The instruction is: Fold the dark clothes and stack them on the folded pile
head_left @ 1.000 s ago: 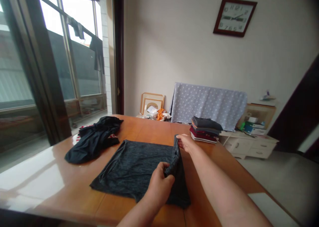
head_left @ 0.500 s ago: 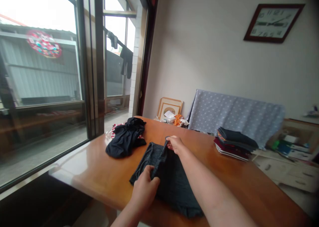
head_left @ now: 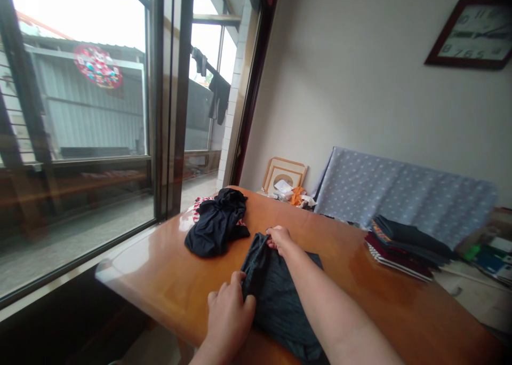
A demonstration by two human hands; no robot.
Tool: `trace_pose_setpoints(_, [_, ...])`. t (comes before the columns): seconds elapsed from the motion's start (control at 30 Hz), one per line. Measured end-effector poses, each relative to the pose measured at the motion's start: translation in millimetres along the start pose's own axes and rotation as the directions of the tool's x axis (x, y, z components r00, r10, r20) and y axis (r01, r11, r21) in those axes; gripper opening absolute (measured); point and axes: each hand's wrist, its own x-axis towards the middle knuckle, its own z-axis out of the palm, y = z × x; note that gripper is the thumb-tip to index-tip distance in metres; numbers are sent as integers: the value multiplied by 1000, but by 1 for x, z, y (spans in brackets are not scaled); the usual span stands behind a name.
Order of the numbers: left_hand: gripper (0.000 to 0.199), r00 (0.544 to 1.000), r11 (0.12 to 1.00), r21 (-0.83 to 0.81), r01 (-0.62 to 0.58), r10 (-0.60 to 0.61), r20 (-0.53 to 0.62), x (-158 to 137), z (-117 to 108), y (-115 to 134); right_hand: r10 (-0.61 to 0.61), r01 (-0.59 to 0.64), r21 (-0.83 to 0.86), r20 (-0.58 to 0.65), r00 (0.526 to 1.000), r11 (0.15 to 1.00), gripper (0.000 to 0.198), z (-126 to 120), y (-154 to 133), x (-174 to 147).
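A dark grey heathered garment [head_left: 286, 306] lies on the wooden table [head_left: 160, 282] in front of me, its left side folded inward. My right hand [head_left: 279, 239] pinches the far end of that folded edge. Closer to me, my left hand [head_left: 230, 309] is closed on the same edge, thumb and fingers gripping the cloth. My right forearm hides part of the garment, so I cannot tell its exact kind. Beyond my hands, a crumpled black garment [head_left: 212, 223] rests over a red-and-white striped cloth [head_left: 197, 209].
A stack of folded clothes [head_left: 408, 247] sits at the table's right side. Behind the table are a patterned blue-grey cover [head_left: 396, 189], picture frames [head_left: 285, 173] and an orange item [head_left: 296, 196]. Large glass windows [head_left: 96, 119] line the left. A clock [head_left: 476, 33] hangs on the wall.
My view has turned left, so things appear further right. The garment's left flap, which stuck out to the left, is now folded in. Both hands keep their grip on it.
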Motion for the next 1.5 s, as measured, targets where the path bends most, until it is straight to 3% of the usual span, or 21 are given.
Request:
trace_pose_setpoints(0.23, [41, 1000, 1000, -14, -7, 7, -9, -1, -2, 0, -48, 55, -113, 62, 997, 992, 8, 16, 11, 3])
trace_pose_setpoints(0.4, [38, 999, 999, -20, 31, -32, -39, 1, -3, -1, -168, 182, -259, 73, 983, 949, 23, 9, 10, -1])
trace_pose_setpoints(0.5, [35, 998, 999, -24, 36, -38, -58, 1, -1, -3, -283, 292, -405, 82, 956, 867, 29, 2, 8, -5])
trace_pose_setpoints(0.63, [31, 995, 1000, -28, 13, -15, -95, 1, 3, -7, -396, 439, -568, 206, 895, 696, 23, 3, 12, -12])
trace_pose_setpoints(0.77, [26, 992, 1000, -13, -3, 1, -127, 2, 5, -10, -397, 500, -644, 314, 863, 579, 39, 14, 25, -16])
trace_pose_setpoints(0.93, [31, 979, 997, 4, -75, 74, -188, -1, 7, -11, -343, 489, -722, 356, 869, 490, 50, 21, 35, -14])
trace_pose_setpoints(1.03, [28, 972, 992, 16, -129, 130, -198, -4, 8, -10, -336, 508, -691, 383, 861, 514, 52, 20, 34, -13])
trace_pose_setpoints(1.23, [18, 979, 992, 87, -96, 110, -170, -5, 5, -7, -368, 503, -599, 343, 864, 624, 53, 2, 23, -13])
trace_pose_setpoints(1.33, [17, 976, 991, 98, -92, 109, -187, -4, 5, -6, -403, 497, -529, 290, 868, 688, 51, -27, 17, -17])
trace_pose_setpoints(1.5, [19, 968, 989, 119, -93, 118, -221, -5, 8, -5, -412, 443, -398, 167, 896, 803, 55, -98, 24, -44])
